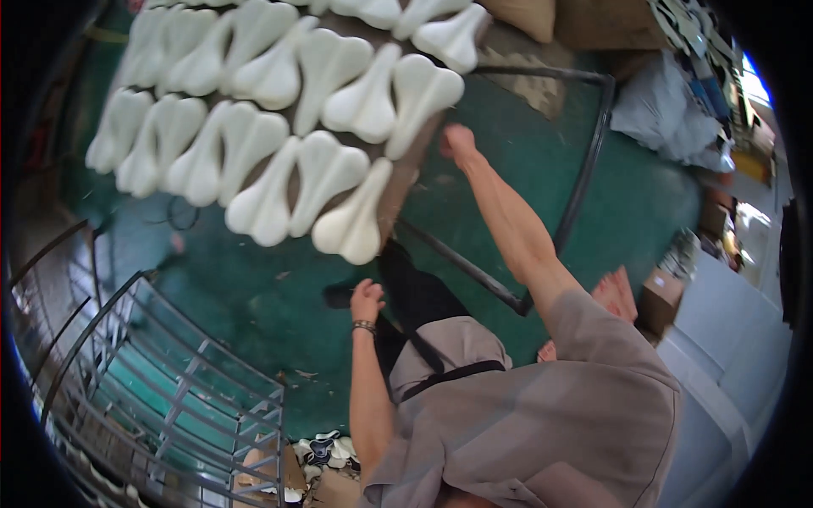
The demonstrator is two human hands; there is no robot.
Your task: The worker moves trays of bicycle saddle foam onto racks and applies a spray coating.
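Observation:
Rows of white, saddle-shaped foam pads (351,220), each with one broad end and one narrow end, lie on a brown board (410,179) ahead of me. My right hand (458,142) is by the board's right edge, its fingers curled in. Whether they grip that edge is hidden. Below the front pads, my left hand (367,300) hangs in front of my leg with its fingers loosely bent and apart. Nothing shows in it, and a dark bracelet circles the wrist.
A dark metal frame (584,173) stands over the green floor on the right. At lower left is a grey metal rack (182,381). A grey plastic bag (665,110), a cardboard box (662,292) and white panels (728,339) are along the right side.

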